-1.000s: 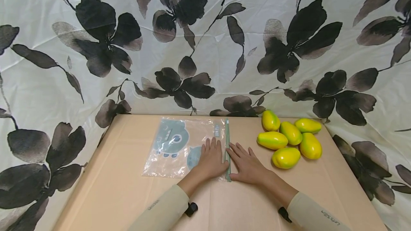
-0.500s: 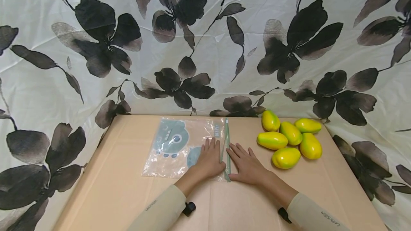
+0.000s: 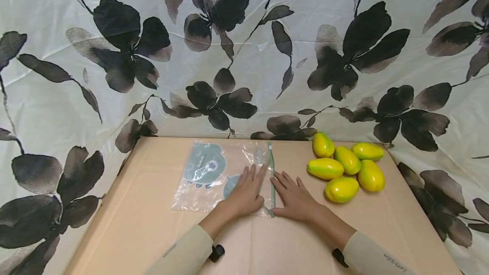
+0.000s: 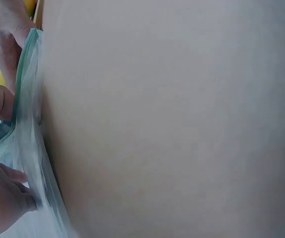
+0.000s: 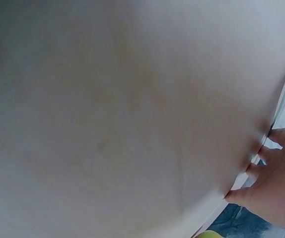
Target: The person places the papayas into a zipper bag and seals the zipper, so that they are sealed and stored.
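A clear zip bag [image 3: 206,164] with blue cartoon prints lies flat on the board, its green zip strip [image 3: 271,156] at the right. My left hand [image 3: 246,192] rests on the bag just left of the strip, fingers extended. My right hand [image 3: 296,198] lies palm down at the strip's right side, with fingertips and thumb at the bag's edge. In the left wrist view, the bag's green edge [image 4: 23,74] shows beside the left hand [image 4: 1,198]. The right wrist view shows the right hand [image 5: 271,183] with spread fingertips along the bag's edge.
Several yellow-green mangoes [image 3: 347,160] are grouped on the board to the right of the right hand. The tan board [image 3: 153,232] is under everything, and a white cloth with dark flowers [image 3: 275,54] hangs behind and at the sides.
My left hand has slid a little left, away from the zip strip, its thumb now farther from it. The right hand and the mangoes stay in place.
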Available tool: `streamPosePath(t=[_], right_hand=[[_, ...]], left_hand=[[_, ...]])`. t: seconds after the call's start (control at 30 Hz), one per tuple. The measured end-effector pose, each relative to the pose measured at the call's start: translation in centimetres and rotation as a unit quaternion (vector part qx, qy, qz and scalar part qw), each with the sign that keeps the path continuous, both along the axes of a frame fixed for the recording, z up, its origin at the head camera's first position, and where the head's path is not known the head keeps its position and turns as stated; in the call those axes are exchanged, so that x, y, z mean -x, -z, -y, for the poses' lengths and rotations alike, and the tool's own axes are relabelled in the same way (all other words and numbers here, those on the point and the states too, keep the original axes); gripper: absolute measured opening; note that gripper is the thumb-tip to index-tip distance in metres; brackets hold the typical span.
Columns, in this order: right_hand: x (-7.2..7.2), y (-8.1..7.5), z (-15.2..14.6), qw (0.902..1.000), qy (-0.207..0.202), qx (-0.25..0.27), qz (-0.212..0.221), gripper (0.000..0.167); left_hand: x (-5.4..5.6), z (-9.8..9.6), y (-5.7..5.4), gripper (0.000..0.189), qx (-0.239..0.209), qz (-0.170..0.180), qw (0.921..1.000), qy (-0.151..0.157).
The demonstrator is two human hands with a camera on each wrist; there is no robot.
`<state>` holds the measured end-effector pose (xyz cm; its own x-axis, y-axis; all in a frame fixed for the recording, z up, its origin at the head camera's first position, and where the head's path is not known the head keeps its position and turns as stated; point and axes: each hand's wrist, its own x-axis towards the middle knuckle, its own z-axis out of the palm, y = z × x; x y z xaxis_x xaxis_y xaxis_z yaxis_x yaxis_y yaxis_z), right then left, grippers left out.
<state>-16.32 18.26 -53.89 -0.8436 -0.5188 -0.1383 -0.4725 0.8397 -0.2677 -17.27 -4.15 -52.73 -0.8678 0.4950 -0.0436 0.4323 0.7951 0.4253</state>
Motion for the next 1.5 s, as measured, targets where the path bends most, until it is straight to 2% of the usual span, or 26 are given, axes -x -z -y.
streamPosePath(t=[0.3, 0.5, 0.63, 0.73, 0.83, 1.07, 1.5], right_hand=[[0.0, 0.0, 0.0, 0.9999, -0.003, 0.008, -0.006, 0.104], [0.0, 0.2, -0.1, 0.9999, -0.001, 0.010, -0.006, 0.104], [0.1, 0.2, -0.2, 1.0000, 0.000, 0.007, -0.004, 0.103], [0.1, 0.2, -0.2, 0.9999, -0.003, 0.009, -0.007, 0.102], [0.0, 0.1, -0.1, 0.9999, -0.006, 0.013, -0.010, 0.102], [0.0, -0.2, -0.2, 0.9997, -0.011, 0.009, -0.018, 0.101], [1.3, -0.9, -0.5, 0.9997, -0.004, 0.016, -0.020, 0.080]], left_hand=[[-0.4, -0.6, 0.0, 0.075, 0.046, -0.035, 0.9983, 0.000], [-0.9, -1.5, -0.2, 0.069, 0.122, -0.076, 0.9893, -0.026], [-1.3, -2.1, -0.5, 0.068, 0.156, -0.079, 0.9839, -0.036], [-1.5, -2.5, -0.7, 0.065, 0.169, -0.068, 0.9823, -0.044], [-1.5, -2.8, -0.6, 0.065, 0.166, -0.048, 0.9835, -0.055], [-1.5, -2.8, -0.1, 0.073, 0.119, 0.000, 0.9905, -0.069], [-1.3, -2.1, 0.3, 0.076, 0.062, 0.017, 0.9963, -0.058]])
